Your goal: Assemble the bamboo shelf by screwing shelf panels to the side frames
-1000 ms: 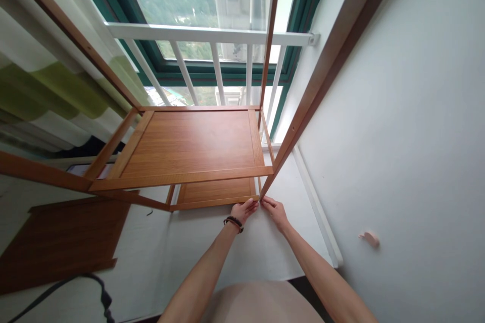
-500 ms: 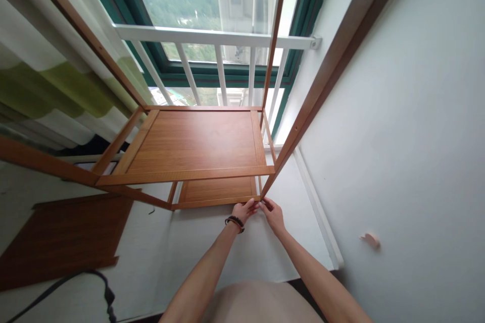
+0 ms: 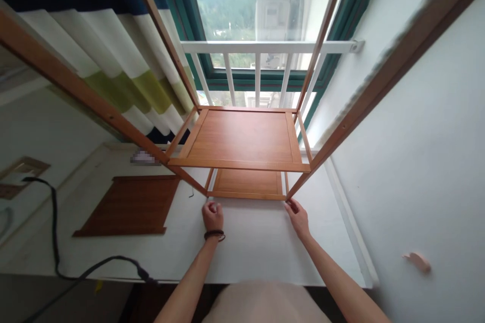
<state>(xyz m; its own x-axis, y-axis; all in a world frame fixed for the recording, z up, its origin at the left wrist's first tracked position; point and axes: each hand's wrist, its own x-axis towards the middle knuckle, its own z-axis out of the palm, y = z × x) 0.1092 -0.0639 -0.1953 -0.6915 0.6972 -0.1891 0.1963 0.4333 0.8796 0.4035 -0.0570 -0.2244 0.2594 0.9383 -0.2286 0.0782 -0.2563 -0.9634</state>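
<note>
A wooden shelf rack stands on a white surface in front of a window. My right hand rests at the foot of the rack's near right leg, fingertips touching it, fingers partly stretched. My left hand, with a dark bead bracelet on the wrist, is curled into a loose fist just in front of the near left leg's foot. What its fingers hold, if anything, is hidden.
A loose brown wooden panel lies flat to the left. A black cable runs along the left front edge. A white wall with a small hook is on the right. Window bars and striped curtains are behind.
My left hand left the near right leg and moved left to the near left leg. The view swung left and up. My right hand stayed at the right leg's foot.
</note>
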